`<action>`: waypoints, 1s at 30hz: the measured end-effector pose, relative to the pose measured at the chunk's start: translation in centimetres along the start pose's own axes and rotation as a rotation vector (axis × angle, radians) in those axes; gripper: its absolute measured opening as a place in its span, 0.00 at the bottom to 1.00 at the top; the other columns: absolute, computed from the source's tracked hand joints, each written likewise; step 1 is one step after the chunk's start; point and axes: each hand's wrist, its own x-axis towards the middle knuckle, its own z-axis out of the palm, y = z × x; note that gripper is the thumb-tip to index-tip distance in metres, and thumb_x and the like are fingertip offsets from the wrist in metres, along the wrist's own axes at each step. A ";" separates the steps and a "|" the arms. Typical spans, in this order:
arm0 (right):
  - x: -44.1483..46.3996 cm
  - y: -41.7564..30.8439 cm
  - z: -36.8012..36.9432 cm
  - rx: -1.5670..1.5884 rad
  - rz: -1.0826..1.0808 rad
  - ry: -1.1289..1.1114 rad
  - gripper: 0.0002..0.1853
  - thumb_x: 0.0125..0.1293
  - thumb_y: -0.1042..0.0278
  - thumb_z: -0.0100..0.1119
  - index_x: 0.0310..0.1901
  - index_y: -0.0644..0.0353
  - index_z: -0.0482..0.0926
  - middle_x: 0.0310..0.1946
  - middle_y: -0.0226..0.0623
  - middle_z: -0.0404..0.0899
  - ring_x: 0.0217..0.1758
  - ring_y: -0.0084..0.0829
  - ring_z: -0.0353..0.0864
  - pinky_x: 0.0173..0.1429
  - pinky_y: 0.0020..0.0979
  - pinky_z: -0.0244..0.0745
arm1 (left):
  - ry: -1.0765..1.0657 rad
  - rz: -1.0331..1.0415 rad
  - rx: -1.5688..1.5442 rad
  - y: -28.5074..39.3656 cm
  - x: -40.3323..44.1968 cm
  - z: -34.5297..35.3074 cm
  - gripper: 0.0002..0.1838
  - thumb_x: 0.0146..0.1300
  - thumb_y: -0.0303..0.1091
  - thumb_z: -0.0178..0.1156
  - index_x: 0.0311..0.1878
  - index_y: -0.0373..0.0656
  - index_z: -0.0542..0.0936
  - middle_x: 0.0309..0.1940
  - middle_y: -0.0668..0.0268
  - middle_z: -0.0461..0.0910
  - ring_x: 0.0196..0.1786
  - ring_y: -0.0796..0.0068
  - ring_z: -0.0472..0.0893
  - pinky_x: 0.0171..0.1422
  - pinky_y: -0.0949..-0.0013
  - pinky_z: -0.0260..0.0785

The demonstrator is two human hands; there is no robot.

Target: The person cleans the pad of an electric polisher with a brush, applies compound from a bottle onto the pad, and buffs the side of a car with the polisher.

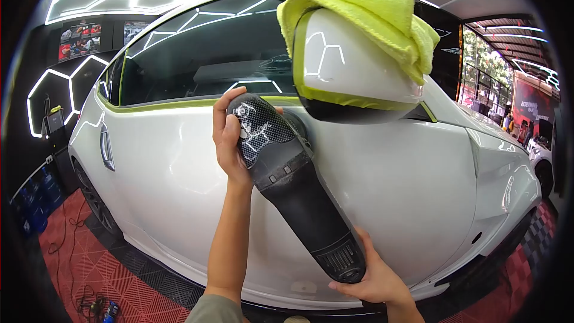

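Observation:
A black car polisher point(299, 194) slants across the middle of the view, its head up against the white car door point(164, 167). My left hand point(230, 134) wraps around the polisher's patterned head from the left. My right hand point(376, 275) grips the vented rear end of its body, lower right. Part of the round pad shows behind the head; the rest is hidden. Above right is the white side mirror point(353, 54), edged with green masking tape point(353, 100). A yellow-green towel point(371, 9) lies draped over the mirror's top.
Green tape also runs along the base of the dark side window point(209, 54). Red and dark floor tiles point(143, 269) lie below the car, with cables and a small blue item point(110, 312) at lower left. Blue bottles point(39, 197) stand by the left wall.

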 end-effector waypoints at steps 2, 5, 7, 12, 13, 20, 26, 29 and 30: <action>-0.5 0.9 -1.2 -0.009 -0.007 -0.002 0.60 0.52 0.65 0.81 0.77 0.64 0.45 0.61 0.56 0.74 0.66 0.44 0.76 0.72 0.39 0.67 | 0.012 0.005 0.001 -0.2 -0.5 1.3 0.29 0.73 0.48 0.49 0.67 0.35 0.66 0.43 0.52 0.82 0.44 0.60 0.86 0.53 0.63 0.80; -1.3 1.7 -3.0 -0.012 -0.026 -0.009 0.60 0.51 0.64 0.81 0.77 0.64 0.45 0.61 0.57 0.74 0.67 0.45 0.75 0.72 0.39 0.67 | 0.030 0.035 0.152 -0.3 -1.1 2.7 0.30 0.73 0.49 0.49 0.66 0.33 0.68 0.51 0.58 0.79 0.52 0.70 0.81 0.61 0.71 0.73; -1.7 1.9 -4.3 -0.011 -0.037 -0.013 0.60 0.51 0.64 0.81 0.77 0.64 0.45 0.61 0.58 0.74 0.68 0.46 0.75 0.72 0.39 0.66 | 0.050 0.059 0.195 -0.9 -1.6 3.2 0.30 0.73 0.49 0.49 0.66 0.33 0.68 0.52 0.58 0.78 0.53 0.71 0.80 0.61 0.70 0.72; -3.0 2.4 -7.4 -0.108 -0.001 -0.075 0.59 0.51 0.62 0.81 0.77 0.63 0.46 0.63 0.61 0.73 0.68 0.51 0.75 0.72 0.41 0.68 | 0.071 0.025 0.142 -1.3 -3.8 5.7 0.31 0.74 0.52 0.47 0.65 0.32 0.66 0.46 0.48 0.82 0.47 0.61 0.84 0.56 0.63 0.77; -3.2 2.2 -8.1 -0.100 0.001 -0.076 0.59 0.51 0.62 0.81 0.77 0.63 0.46 0.63 0.61 0.73 0.68 0.51 0.75 0.72 0.41 0.68 | 0.095 0.038 0.193 -1.4 -4.0 6.1 0.31 0.74 0.52 0.45 0.65 0.33 0.65 0.43 0.45 0.83 0.44 0.57 0.86 0.53 0.61 0.79; -4.6 -0.7 -12.7 -0.293 -0.034 -0.102 0.58 0.51 0.62 0.81 0.76 0.64 0.49 0.58 0.57 0.78 0.65 0.48 0.78 0.70 0.39 0.69 | 0.194 0.084 0.116 -2.9 -5.8 8.4 0.28 0.75 0.50 0.47 0.64 0.34 0.66 0.45 0.45 0.83 0.45 0.56 0.85 0.55 0.59 0.79; -6.3 -1.1 -15.6 -0.319 0.026 -0.113 0.59 0.50 0.62 0.81 0.77 0.63 0.50 0.58 0.56 0.79 0.64 0.47 0.79 0.70 0.39 0.69 | 0.259 0.063 0.083 -4.0 -7.1 11.0 0.26 0.75 0.48 0.47 0.63 0.34 0.66 0.44 0.46 0.80 0.46 0.53 0.85 0.54 0.58 0.80; -7.3 -0.2 -17.2 -0.290 0.081 -0.103 0.59 0.49 0.62 0.82 0.77 0.63 0.50 0.58 0.55 0.79 0.64 0.46 0.79 0.70 0.38 0.69 | 0.276 0.057 0.057 -4.9 -7.3 12.7 0.25 0.75 0.48 0.47 0.61 0.34 0.66 0.43 0.46 0.79 0.45 0.52 0.85 0.53 0.57 0.81; -7.6 0.1 -17.6 -0.293 0.085 -0.096 0.59 0.49 0.61 0.82 0.77 0.63 0.51 0.57 0.55 0.79 0.64 0.46 0.79 0.70 0.38 0.69 | 0.276 0.055 0.055 -5.2 -7.5 13.2 0.25 0.75 0.48 0.47 0.61 0.34 0.66 0.43 0.46 0.79 0.45 0.52 0.85 0.53 0.57 0.81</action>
